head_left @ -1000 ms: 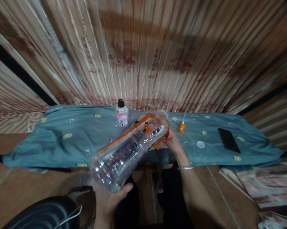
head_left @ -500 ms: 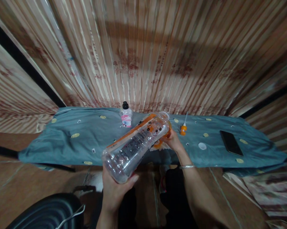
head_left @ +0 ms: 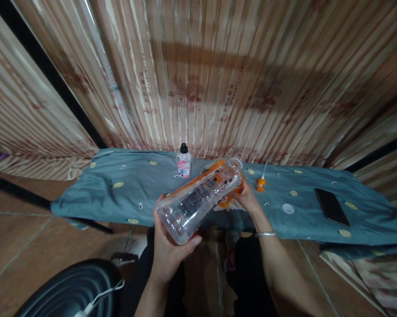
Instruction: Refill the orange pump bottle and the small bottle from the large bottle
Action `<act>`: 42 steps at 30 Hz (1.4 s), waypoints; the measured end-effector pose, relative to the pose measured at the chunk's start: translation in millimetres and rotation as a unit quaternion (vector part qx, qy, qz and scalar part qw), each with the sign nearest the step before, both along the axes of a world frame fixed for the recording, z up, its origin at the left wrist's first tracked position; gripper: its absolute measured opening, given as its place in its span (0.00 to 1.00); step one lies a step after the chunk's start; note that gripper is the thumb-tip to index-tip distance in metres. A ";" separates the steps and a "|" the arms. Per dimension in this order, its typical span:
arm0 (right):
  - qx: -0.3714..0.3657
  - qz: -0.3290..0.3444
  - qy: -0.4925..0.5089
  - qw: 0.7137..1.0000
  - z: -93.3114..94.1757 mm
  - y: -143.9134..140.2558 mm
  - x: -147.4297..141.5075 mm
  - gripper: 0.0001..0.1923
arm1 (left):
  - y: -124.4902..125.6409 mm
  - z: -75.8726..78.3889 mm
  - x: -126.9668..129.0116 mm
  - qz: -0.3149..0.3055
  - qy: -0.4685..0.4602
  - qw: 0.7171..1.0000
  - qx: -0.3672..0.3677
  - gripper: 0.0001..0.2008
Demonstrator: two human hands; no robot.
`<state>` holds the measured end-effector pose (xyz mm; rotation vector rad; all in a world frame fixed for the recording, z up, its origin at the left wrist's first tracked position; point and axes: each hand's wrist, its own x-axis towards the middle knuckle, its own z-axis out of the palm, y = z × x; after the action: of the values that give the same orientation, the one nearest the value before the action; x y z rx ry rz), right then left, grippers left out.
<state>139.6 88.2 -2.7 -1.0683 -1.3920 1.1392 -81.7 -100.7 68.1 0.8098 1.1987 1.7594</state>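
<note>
right hand fingers behind bottle, bottle print blurred, dark bin cropped

Striped curtain wall, brown tiled floor, low bench under teal cloth, dim light.

L hand grip curled w/ thumb out, R hand grip closed, forearms angled inward
</note>
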 end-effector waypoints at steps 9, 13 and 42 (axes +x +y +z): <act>0.021 -0.006 -0.047 0.999 -0.7 0.0 3.8 0.44 | -1.5 -2.7 -4.8 -0.026 0.012 0.999 -0.040 0.54; 0.004 -0.014 -0.040 0.999 -1.2 -0.6 3.3 0.43 | 1.5 1.0 -7.8 -0.047 0.031 0.998 -0.025 0.49; 0.013 -0.015 -0.039 0.999 -2.2 -1.3 7.0 0.37 | -13.7 -0.8 13.9 0.011 -0.018 0.999 -0.024 0.57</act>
<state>146.6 86.9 -4.8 -1.1224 -1.4435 1.0657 -67.8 -114.4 67.2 0.7362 1.2260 1.7487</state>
